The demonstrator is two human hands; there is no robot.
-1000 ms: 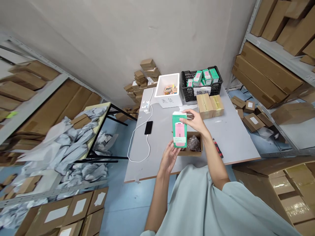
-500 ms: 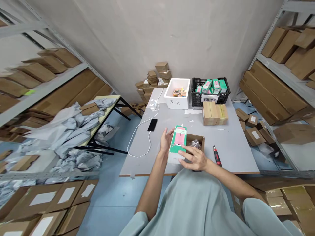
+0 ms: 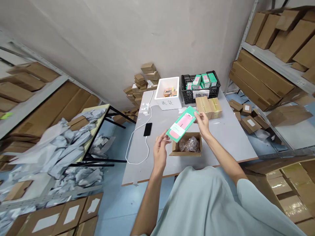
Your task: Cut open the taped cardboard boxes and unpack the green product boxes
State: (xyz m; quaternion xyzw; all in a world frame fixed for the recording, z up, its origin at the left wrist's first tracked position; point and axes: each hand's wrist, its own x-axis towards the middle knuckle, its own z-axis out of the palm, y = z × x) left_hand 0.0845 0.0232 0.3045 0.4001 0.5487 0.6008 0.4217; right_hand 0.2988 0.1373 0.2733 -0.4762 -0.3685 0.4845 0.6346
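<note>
I hold a green and pink product box (image 3: 181,126) tilted in the air above an open brown carton (image 3: 187,148) on the grey table (image 3: 228,137). My right hand (image 3: 202,120) pinches the box's upper right end. My left hand (image 3: 161,151) touches its lower left corner with bent fingers. Inside the carton lies a crumpled clear plastic wrap (image 3: 189,144).
A black crate (image 3: 199,86) of similar green boxes and a white foam box (image 3: 168,92) stand at the table's far end, with two taped tan parcels (image 3: 209,107) before them. A black phone (image 3: 148,129) lies on a white cable. Shelves of cartons flank both sides.
The box went from upright to lying low near my body, and is now lifted and tilted over the carton. My right hand moved from its near end to its far end.
</note>
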